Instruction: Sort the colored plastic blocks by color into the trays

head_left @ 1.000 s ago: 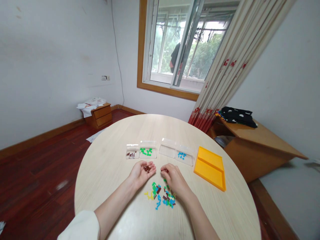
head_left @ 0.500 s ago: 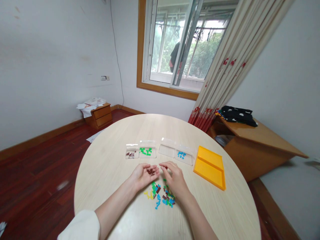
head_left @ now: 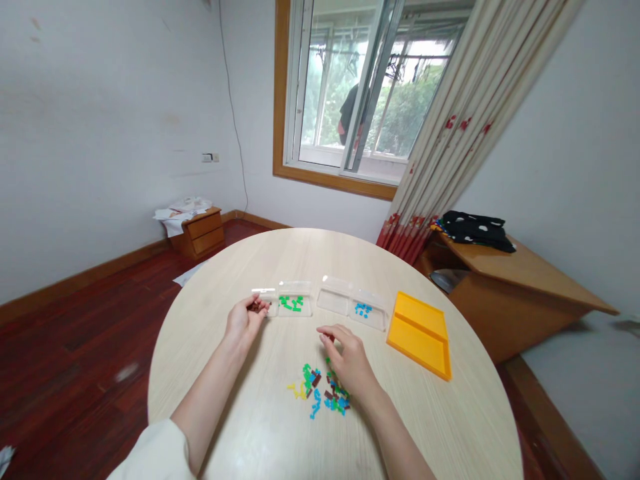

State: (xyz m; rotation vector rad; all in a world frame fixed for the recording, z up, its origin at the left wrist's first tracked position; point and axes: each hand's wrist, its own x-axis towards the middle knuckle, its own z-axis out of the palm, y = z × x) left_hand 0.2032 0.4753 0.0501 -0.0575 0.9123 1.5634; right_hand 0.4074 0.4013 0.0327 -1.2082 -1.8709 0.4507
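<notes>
My left hand (head_left: 243,319) is cupped and closed around several small brown bricks, and it hovers over the leftmost clear tray (head_left: 267,293). My right hand (head_left: 346,357) rests with curled fingers on the round table (head_left: 225,373), just behind a pile of mixed small bricks (head_left: 320,389) in green, blue, brown and yellow; something small and dark shows at its fingertips. A clear tray with green bricks (head_left: 295,305) stands beside the leftmost one. Further right are an empty clear tray (head_left: 335,298) and a clear tray with blue bricks (head_left: 367,312).
A yellow tray (head_left: 421,331) lies at the right of the row. Beyond the table are a small wooden nightstand (head_left: 200,230), a tilted wooden board with dark cloth (head_left: 475,230), a curtain and a window, outside which a person stands.
My left hand has moved left and forward from beside my right hand to the leftmost clear tray, carrying the brown bricks. My right hand has stayed nearly in place.
</notes>
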